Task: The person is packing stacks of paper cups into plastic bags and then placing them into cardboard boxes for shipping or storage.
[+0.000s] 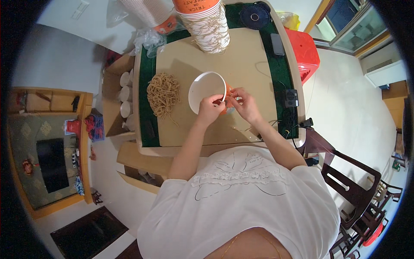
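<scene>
A paper bucket (207, 86), white inside and orange outside, lies tipped on the table with its mouth toward me. My left hand (209, 110) is closed on its near right rim, thumb and fingers pinching the edge. Against the orange outer wall, my right hand (245, 106) has its fingertips pinched together. Whatever is between those fingertips is too small to make out. Left of the bucket rests a tangled heap of tan cord (163, 94). Beyond it stands a tall stack of similar orange and white buckets (211, 32) with cord loops hanging along the side.
Another bucket stack (148, 13) and clear plastic wrap (150, 42) are at the far left. A dark round fan-like object (255, 16), a phone (277, 44) and a black adapter (290, 98) line the right side. A carton (118, 97) holding white cups stands left of the table.
</scene>
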### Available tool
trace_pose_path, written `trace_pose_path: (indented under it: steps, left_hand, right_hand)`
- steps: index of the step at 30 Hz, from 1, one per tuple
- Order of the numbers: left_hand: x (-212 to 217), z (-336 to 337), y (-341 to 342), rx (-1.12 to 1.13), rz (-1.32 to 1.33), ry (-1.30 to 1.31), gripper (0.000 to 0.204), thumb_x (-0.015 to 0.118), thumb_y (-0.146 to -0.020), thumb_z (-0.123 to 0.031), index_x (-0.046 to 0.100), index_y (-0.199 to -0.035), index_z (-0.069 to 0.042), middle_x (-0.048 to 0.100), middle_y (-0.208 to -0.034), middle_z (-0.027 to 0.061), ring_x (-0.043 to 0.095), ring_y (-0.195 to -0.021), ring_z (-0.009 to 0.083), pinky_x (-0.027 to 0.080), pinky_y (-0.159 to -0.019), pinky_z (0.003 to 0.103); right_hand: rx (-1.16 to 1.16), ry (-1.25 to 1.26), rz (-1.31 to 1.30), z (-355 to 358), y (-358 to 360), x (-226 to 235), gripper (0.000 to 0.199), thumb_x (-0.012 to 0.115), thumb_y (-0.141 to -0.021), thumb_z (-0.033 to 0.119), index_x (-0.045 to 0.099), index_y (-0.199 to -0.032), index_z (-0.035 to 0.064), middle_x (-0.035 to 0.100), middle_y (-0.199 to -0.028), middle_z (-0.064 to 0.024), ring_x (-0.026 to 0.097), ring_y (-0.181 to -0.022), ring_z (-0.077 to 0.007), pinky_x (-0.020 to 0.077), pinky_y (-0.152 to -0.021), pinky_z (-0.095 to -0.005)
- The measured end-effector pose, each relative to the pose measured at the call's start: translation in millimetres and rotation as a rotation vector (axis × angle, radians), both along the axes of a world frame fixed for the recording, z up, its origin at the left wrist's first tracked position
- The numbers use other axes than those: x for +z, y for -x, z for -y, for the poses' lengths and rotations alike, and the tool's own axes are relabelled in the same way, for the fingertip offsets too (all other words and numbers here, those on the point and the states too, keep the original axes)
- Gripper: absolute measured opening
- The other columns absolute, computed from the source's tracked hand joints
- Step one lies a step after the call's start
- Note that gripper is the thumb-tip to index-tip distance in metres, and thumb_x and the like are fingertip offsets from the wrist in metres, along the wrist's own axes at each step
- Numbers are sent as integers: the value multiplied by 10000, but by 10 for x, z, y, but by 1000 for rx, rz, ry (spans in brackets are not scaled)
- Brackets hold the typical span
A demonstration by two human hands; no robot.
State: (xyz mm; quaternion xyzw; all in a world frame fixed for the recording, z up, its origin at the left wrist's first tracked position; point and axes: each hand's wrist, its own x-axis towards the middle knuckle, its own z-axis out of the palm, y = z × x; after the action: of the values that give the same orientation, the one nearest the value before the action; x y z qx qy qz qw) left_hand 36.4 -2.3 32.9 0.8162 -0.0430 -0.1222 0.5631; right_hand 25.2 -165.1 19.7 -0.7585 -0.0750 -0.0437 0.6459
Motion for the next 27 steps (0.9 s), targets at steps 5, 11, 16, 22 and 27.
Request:
trace_pose_path:
  steps: [5,11,16,22,27]
  left_hand:
    - [102,49,-2,5,-12,11,262,573,-752,-20,616,-1007,22,652,-865,68,598,-775,110,481,-718,251]
    - [68,64,-15,-44,-27,52,274,564,-765,-25,607,-1032,15,652,-892,75,611,-796,128,486,-727,263]
    - [-32,62,61,-83,19,-94,218,524,-775,-38,641,-958,-37,646,-805,120,611,-708,137,478,-628,274]
    - [-182,163,201,-170,222,-288,106,543,-781,-118,628,-796,-55,614,-771,151,585,-718,333,465,-629,397]
    - [-393,180,187,-100,196,-257,127,524,-800,-147,599,-806,-46,615,-768,153,591,-724,327,476,-633,391]
  right_hand:
    - [11,25,32,-2,-5,14,99,605,-783,50,577,-855,-11,574,-925,-124,616,-772,-256,541,-669,-310]
    - [25,35,26,42,-31,-6,98,604,-780,50,587,-859,-4,578,-912,-132,615,-769,-264,541,-666,-312]
    - [99,187,-69,101,48,-39,95,584,-796,29,603,-889,21,576,-934,-96,591,-817,-209,510,-647,-286]
    - [148,397,-140,152,258,-67,83,575,-807,109,587,-844,36,596,-861,-117,611,-741,-245,494,-603,-322]
    - [138,248,-496,169,280,-181,130,588,-817,137,586,-875,21,606,-659,-89,618,-631,-217,491,-601,-291]
